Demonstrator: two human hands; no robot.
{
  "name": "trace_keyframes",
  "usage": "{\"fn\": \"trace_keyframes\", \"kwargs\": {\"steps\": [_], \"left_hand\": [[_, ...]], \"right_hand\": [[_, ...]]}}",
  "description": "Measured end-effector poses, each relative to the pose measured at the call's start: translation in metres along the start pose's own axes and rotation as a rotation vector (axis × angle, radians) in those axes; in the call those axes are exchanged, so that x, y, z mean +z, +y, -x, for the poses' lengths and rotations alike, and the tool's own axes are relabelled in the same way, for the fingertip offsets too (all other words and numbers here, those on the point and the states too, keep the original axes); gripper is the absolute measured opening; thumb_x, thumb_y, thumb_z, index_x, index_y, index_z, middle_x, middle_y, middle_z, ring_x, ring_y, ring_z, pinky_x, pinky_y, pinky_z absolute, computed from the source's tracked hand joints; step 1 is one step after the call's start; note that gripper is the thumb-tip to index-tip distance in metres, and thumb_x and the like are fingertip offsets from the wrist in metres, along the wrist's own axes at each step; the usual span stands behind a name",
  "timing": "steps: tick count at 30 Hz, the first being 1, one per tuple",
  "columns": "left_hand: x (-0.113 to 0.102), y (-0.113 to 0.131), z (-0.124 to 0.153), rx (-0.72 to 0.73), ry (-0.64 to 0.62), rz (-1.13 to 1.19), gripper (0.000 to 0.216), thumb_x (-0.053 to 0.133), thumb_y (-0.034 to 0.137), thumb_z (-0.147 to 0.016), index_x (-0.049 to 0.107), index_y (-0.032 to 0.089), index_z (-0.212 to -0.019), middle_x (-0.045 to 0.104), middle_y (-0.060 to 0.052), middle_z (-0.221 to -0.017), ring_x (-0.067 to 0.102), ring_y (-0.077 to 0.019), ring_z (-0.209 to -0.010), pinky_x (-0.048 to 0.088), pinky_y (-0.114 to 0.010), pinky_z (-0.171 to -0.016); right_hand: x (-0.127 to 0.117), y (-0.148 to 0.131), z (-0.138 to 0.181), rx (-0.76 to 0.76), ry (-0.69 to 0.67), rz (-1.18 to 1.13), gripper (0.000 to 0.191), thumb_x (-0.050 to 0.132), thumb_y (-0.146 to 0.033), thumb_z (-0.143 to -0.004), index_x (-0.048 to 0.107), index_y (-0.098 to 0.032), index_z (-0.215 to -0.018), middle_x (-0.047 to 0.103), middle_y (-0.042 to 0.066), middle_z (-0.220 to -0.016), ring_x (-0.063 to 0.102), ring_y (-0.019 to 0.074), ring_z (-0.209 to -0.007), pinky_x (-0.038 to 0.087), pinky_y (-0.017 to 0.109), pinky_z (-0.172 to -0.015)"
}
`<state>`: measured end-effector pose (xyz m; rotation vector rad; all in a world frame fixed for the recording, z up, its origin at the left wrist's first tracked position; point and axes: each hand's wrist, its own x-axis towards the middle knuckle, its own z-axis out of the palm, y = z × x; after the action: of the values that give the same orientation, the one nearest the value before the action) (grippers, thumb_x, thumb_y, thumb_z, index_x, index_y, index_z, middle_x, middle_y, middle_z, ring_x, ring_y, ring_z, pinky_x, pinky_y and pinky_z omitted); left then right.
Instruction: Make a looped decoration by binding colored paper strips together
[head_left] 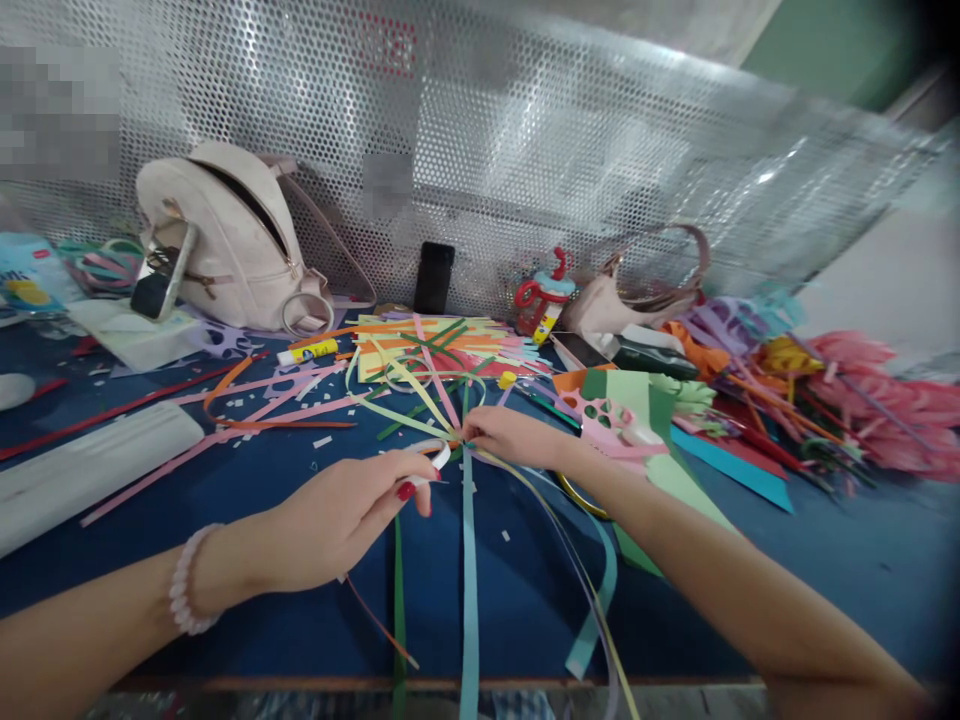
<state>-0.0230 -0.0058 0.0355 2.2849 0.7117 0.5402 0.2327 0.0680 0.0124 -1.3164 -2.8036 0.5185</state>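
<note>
Over the head feed I saw one perforated metal panel (315, 85) spanning the far side, and before it one blue worktop (285, 645). Across the worktop's middle and near part I had a spray of paper strips (469, 505), meeting at one joint between the hands. One pale-blue strip (469, 610) ran its long axis from far to near, reaching past the near edge. A second, bent blue strip (589, 635) curved toward near right; a pink strip (436, 372) pointed far and slightly left, and a pale-yellow strip (412, 388) far left.

One backpack (225, 230) stood far left. Of the two hands, the right hand (502, 435) had its fingertips pinched at the joint, just right of it. The left hand (360, 500), nearer and to the left, had its fingers curled around a white strip (442, 456).

I counted one handbag (600, 305) at far right, two phones, one (433, 278) by the panel and one (163, 270) against the backpack, then two glue sticks: one (313, 351) left of centre, one (547, 325) beside a red cup (529, 315).
</note>
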Motion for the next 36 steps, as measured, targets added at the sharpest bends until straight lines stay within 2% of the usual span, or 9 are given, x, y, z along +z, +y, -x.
{"fn": "trace_keyframes", "kwargs": {"steps": [9, 16, 22, 26, 29, 32, 36], "left_hand": [[-0.001, 0.004, 0.0, -0.038, -0.037, -0.013, 0.025, 0.023, 0.025, -0.094, 0.046, 0.019, -0.103, 0.05, 0.003, -0.067, 0.041, -0.0087, -0.048, 0.039, -0.02, -0.051], [0.0, 0.003, 0.002, -0.072, -0.053, -0.031, 0.022, 0.026, 0.024, -0.094, 0.045, 0.021, -0.103, 0.059, 0.0, -0.084, 0.042, -0.008, -0.048, 0.038, -0.021, -0.051], [0.003, 0.0, 0.002, -0.055, -0.04, -0.032, 0.021, 0.026, 0.022, -0.094, 0.044, 0.023, -0.105, 0.059, 0.002, -0.088, 0.043, -0.0072, -0.05, 0.037, -0.02, -0.052], [0.003, -0.001, 0.002, -0.05, -0.023, -0.037, 0.021, 0.026, 0.021, -0.094, 0.044, 0.024, -0.104, 0.058, 0.004, -0.084, 0.041, -0.0072, -0.049, 0.035, -0.02, -0.052], [0.003, -0.001, 0.003, -0.028, -0.011, -0.045, 0.022, 0.026, 0.02, -0.094, 0.045, 0.023, -0.104, 0.058, 0.004, -0.084, 0.042, -0.0076, -0.051, 0.036, -0.021, -0.055], [0.003, -0.001, 0.003, 0.003, 0.001, -0.047, 0.022, 0.026, 0.02, -0.094, 0.044, 0.024, -0.106, 0.059, 0.003, -0.087, 0.045, -0.0082, -0.055, 0.037, -0.021, -0.059], [0.004, -0.003, 0.004, -0.029, -0.011, -0.034, 0.022, 0.027, 0.02, -0.093, 0.044, 0.024, -0.107, 0.059, 0.002, -0.088, 0.043, -0.0079, -0.052, 0.036, -0.021, -0.054]], "right_hand": [[-0.011, -0.006, -0.003, 0.061, -0.068, 0.041, 0.011, 0.048, -0.01, -0.079, 0.058, -0.016, -0.082, 0.062, 0.005, -0.085, 0.053, 0.0159, -0.075, 0.034, 0.024, -0.064], [-0.014, -0.01, -0.005, 0.108, -0.08, 0.036, 0.012, 0.05, -0.009, -0.077, 0.058, -0.017, -0.081, 0.062, 0.003, -0.086, 0.053, 0.0147, -0.075, 0.032, 0.022, -0.062], [-0.02, -0.009, -0.007, 0.217, -0.056, 0.001, 0.009, 0.058, -0.016, -0.071, 0.052, -0.016, -0.078, 0.056, 0.001, -0.07, 0.047, 0.0126, -0.06, 0.027, 0.021, -0.05], [-0.023, -0.005, -0.006, 0.213, -0.094, -0.087, 0.008, 0.059, -0.017, -0.07, 0.051, -0.015, -0.071, 0.052, -0.002, -0.063, 0.045, 0.0092, -0.054, 0.029, 0.019, -0.048], [-0.022, -0.001, -0.002, 0.203, -0.111, -0.153, 0.003, 0.054, -0.015, -0.073, 0.052, -0.015, -0.075, 0.053, -0.003, -0.063, 0.046, 0.0077, -0.052, 0.032, 0.018, -0.048], [-0.019, 0.004, 0.001, 0.212, -0.117, -0.2, 0.006, 0.049, -0.014, -0.075, 0.053, -0.014, -0.08, 0.055, -0.002, -0.064, 0.048, 0.0079, -0.052, 0.034, 0.018, -0.048], [-0.014, 0.007, -0.002, 0.227, -0.074, -0.192, 0.003, 0.053, -0.016, -0.074, 0.053, -0.014, -0.076, 0.055, -0.001, -0.065, 0.048, 0.0087, -0.055, 0.033, 0.019, -0.05]]}}
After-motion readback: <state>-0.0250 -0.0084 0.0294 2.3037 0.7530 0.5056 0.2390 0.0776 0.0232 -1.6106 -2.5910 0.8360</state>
